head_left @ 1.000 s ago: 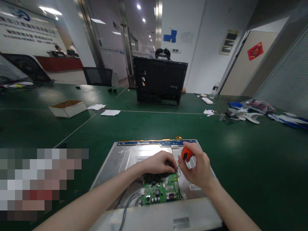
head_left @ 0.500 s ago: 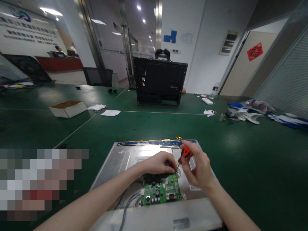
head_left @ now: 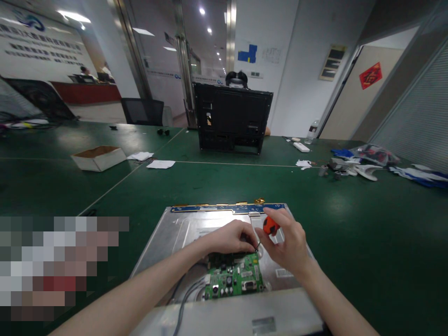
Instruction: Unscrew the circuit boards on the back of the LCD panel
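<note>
Now the small orange-handled screwdriver (head_left: 270,226) has rolled in the right hand (head_left: 287,247), whose grip stays clamped on its handle. Its tip is unmoved, just below-left of that grip at the far edge of the green circuit board (head_left: 234,277). The left hand (head_left: 229,238) stays beside it, fingers bunched together. A screw is probably being turned.

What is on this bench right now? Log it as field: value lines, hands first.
left hand: fingertips down on the far edge of the circuit board
right hand: grips an orange-handled screwdriver, tip down at the board's far right corner
circuit board: green, lying on the metal panel, grey cables leaving its left side
metal panel: flat on the green table
background: black monitor shell upright; cardboard box far left
</note>
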`<state>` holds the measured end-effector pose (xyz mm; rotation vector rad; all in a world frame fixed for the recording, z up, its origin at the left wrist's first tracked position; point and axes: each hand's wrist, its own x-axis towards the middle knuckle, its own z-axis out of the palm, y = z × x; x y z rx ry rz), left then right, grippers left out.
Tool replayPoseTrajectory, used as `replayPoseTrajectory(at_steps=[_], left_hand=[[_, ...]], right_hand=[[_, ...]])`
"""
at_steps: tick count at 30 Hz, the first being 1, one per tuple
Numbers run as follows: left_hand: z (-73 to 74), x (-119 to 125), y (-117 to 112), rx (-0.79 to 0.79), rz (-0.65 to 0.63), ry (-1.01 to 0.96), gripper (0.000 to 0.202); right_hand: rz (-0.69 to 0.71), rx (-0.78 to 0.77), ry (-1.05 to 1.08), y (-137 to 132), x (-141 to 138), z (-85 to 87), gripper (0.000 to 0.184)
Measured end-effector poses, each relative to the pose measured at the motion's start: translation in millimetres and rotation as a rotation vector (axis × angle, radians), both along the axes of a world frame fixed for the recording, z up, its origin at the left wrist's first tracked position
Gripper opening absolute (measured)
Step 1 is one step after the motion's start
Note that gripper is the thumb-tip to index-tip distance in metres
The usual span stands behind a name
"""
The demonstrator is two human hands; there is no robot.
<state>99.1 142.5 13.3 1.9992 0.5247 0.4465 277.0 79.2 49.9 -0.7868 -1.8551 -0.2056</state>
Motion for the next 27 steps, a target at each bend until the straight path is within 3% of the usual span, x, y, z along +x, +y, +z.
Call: replayPoseTrajectory(at_steps=[7,19,27], left_hand=[[-4.7,-0.1,2.1,-0.021,-0.032,0.009,0.014],[-3.0,-0.1,2.2,-0.015,-0.015,-0.007,0.005],[-5.2,-0.5,3.5,0.007,-0.019,0.016,0.007]], right_hand=[[0.081,-0.044,0.007,-5.5,-1.4,6.3,0.052],[-0.004,0.018,0.009,-0.1,-1.2,-2.2,0.045],[0.032,-0.028,-0.001,-5.0,-1.6,5.8,0.043]])
